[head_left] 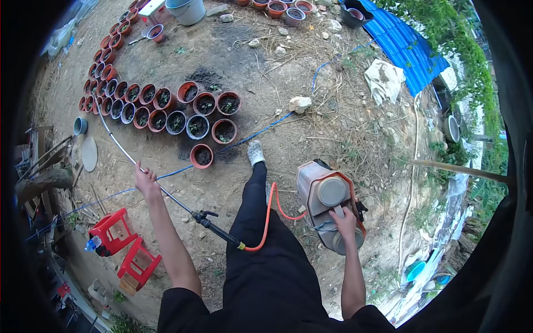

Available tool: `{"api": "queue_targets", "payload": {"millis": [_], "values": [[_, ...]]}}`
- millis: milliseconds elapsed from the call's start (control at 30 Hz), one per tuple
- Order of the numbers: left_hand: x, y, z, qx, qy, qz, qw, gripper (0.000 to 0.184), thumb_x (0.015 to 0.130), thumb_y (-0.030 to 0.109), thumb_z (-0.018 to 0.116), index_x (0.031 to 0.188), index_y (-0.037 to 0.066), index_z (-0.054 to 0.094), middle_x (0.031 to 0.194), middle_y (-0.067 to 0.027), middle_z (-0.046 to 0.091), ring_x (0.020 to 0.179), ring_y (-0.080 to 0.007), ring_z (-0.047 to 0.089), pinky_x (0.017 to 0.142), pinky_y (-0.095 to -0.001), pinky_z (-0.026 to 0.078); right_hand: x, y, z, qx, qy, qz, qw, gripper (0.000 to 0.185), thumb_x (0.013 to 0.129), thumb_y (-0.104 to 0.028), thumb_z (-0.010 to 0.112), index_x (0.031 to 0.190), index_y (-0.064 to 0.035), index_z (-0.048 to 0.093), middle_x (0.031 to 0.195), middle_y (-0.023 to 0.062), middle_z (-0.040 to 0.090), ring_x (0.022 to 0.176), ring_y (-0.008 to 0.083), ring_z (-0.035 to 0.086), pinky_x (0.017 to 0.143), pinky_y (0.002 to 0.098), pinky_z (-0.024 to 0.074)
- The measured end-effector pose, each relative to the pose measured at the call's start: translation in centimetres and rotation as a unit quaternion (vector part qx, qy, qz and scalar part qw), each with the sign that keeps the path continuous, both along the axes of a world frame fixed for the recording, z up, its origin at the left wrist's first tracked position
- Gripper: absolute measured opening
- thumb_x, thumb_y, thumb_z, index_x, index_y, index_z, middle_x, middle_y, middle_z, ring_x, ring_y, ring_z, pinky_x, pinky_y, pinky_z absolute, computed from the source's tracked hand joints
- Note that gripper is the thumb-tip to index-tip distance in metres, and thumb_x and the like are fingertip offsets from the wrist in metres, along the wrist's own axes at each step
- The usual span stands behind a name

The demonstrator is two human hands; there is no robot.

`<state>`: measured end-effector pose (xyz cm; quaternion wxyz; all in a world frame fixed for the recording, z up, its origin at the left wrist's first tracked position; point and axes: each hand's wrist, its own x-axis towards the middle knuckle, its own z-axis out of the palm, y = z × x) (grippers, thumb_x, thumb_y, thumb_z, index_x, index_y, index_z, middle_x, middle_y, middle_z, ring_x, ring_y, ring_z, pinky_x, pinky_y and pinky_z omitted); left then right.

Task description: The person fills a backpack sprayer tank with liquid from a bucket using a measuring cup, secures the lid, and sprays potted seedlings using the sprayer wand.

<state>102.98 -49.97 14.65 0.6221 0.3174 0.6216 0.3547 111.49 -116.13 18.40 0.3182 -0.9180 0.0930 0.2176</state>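
My left hand (146, 181) is closed round the metal wand (174, 198) of a sprayer. The wand points up and left over rows of potted seedlings (132, 93), and its black handle (217, 229) hangs near my thigh, joined to an orange hose (268, 216). On the right, my right hand (345, 220) grips the top of the sprayer tank (312, 183), beside its round lid (331, 191). The far tip of the wand is thin and hard to make out among the pots. A single pot of soil (201, 156) stands just before my foot.
A blue hose (261, 132) crosses the dirt by my foot, passing a white rock (300, 104). Red stools (114, 230) lie at lower left. A grey bucket (186, 11) stands at the top, blue corrugated sheeting (401, 47) at upper right. A pole (458, 170) juts in from the right.
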Motion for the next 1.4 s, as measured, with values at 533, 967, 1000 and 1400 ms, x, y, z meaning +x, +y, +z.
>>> {"api": "queue_targets", "payload": {"millis": [533,967,1000,1400], "values": [[12.1,4.4,0.9,0.219,0.156,-0.091,0.959,0.036,0.103,0.031,0.048,0.130,0.010,0.058,0.057,0.0050,0.039,0.042,-0.0017,0.030,0.036,-0.0190,0.020,26.4,13.8,-18.3,-0.106,0.012,0.415,0.903,0.031,0.076,-0.030,0.076,0.095,-0.0096,0.063,0.078,0.0144,0.069,0.077,0.0323,0.068,0.070,0.0457,0.0519],[10.8,-5.9,-6.7,0.175,0.253,-0.145,0.940,0.035,0.102,0.029,0.050,0.126,0.007,0.062,0.059,0.0074,0.039,0.046,0.0004,0.029,0.040,-0.0191,0.019,33.0,19.3,-29.5,-0.085,0.076,0.415,0.903,0.029,0.077,-0.023,0.075,0.097,-0.0079,0.060,0.088,0.0176,0.069,0.089,0.0377,0.065,0.077,0.0477,0.0505],[9.8,-6.4,-7.6,0.167,0.251,-0.148,0.942,0.034,0.102,0.028,0.050,0.126,0.007,0.063,0.059,0.0080,0.039,0.047,0.0006,0.029,0.041,-0.0188,0.019,33.1,20.0,-29.5,-0.114,0.097,0.425,0.893,0.031,0.078,-0.023,0.074,0.099,-0.0067,0.058,0.091,0.0180,0.068,0.090,0.0382,0.064,0.077,0.0477,0.0503],[5.8,-14.1,-16.5,0.079,0.277,-0.079,0.954,0.033,0.101,0.022,0.055,0.123,-0.002,0.062,0.063,0.0060,0.040,0.055,-0.0019,0.034,0.049,-0.0209,0.024,35.7,36.1,-21.9,-0.090,-0.131,0.485,0.860,0.034,0.087,-0.036,0.068,0.086,-0.0027,0.065,0.082,0.0126,0.066,0.081,0.0313,0.064,0.071,0.0418,0.0506]]}}
